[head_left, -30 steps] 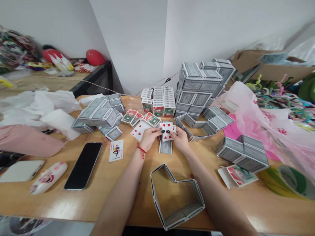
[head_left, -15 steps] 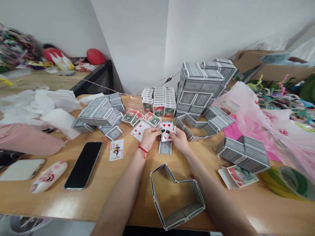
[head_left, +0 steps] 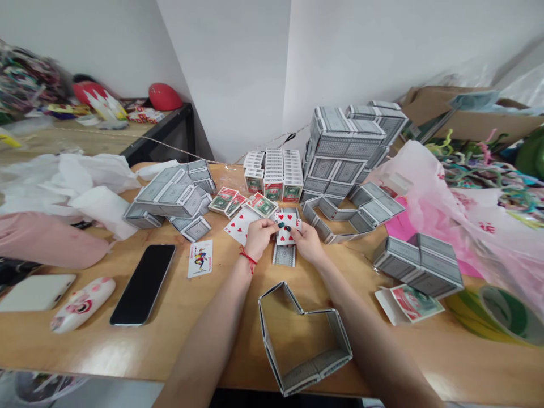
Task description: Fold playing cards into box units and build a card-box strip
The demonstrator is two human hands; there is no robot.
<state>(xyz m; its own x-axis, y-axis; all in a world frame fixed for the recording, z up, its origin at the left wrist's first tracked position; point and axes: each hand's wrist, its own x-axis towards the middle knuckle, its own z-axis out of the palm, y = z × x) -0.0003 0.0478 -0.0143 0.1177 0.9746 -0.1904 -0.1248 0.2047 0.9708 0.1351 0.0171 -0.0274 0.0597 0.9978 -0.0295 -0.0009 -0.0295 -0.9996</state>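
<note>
Over a wooden table (head_left: pixel 182 297), left hand (head_left: pixel 258 240) and right hand (head_left: pixel 310 243), fingers clamped, hold overlapping heart playing cards (head_left: pixel 286 219) from opposite sides, seemingly for steadiness.

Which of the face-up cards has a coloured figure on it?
The joker card, lying alone between the phone and the left hand. The held card, pinched by that hand and the right hand, and the flat card near the boxes show hearts.
</note>
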